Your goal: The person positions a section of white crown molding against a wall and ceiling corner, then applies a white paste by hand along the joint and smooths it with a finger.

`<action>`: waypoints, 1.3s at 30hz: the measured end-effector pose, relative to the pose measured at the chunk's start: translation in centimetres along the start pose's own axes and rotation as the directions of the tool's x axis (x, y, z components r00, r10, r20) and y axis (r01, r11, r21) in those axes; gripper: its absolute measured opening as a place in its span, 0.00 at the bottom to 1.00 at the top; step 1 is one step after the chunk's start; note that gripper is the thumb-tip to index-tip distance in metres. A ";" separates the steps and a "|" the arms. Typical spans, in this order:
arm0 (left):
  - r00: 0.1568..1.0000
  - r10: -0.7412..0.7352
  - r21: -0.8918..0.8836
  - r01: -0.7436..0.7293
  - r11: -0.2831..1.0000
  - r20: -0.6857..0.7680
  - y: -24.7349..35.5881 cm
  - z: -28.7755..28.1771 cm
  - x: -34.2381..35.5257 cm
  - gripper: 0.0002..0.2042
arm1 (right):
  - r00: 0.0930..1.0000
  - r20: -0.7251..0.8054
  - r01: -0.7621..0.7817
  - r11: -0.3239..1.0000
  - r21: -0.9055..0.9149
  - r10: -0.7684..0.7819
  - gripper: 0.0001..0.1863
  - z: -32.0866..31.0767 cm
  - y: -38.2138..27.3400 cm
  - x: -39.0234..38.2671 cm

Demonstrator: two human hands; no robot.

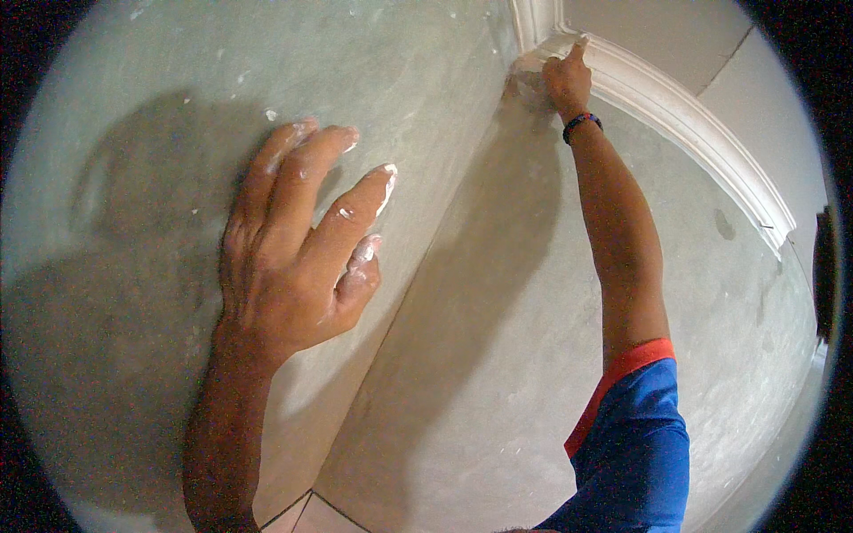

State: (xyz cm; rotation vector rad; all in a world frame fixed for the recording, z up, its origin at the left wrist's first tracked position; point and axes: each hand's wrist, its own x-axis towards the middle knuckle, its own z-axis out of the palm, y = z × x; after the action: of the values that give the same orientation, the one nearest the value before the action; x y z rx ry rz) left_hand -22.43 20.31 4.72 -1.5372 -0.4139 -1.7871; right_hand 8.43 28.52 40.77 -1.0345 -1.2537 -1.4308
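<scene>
My left hand [298,240] is raised in front of the left wall with its fingers spread. White paste coats its fingertips and spots its knuckles, and nothing is in its grasp. High in the corner, my right hand [569,82] stretches its index finger up against the white cornice [689,111], near the corner joint. Its other fingers are bent, and I see nothing held in it. A little white shows at that fingertip. The palm side of the right hand is hidden.
Two grey-green plastered walls [506,355] meet in a corner, the left one flecked with white specks. The cornice ends at the right, below a pale ceiling [675,40]. Low in the corner is a patch of tiles [311,515]. A dark object [826,271] stands at the right rim.
</scene>
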 end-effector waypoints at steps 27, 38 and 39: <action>1.000 -0.001 0.010 0.001 1.000 -0.004 0.5 0.4 0.5 0.22 | 0.944 0.250 0.310 0.847 -0.431 -0.217 0.33 -1.2 0.2 0.2; 1.000 -0.004 -0.027 0.004 1.000 0.005 0.2 1.1 0.0 0.23 | 0.957 0.242 0.268 0.814 -0.516 -0.162 0.36 -2.4 -0.1 0.1; 1.000 0.000 -0.018 0.000 1.000 0.004 0.2 0.9 0.1 0.23 | 0.959 0.235 0.260 0.819 -0.512 -0.158 0.36 -2.3 -0.3 0.4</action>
State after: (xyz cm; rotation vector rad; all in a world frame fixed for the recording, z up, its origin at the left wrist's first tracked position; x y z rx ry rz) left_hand -21.68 20.78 4.96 -1.5535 -0.4010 -1.7927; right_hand 8.04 26.16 40.85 -1.4658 -1.1387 -1.9691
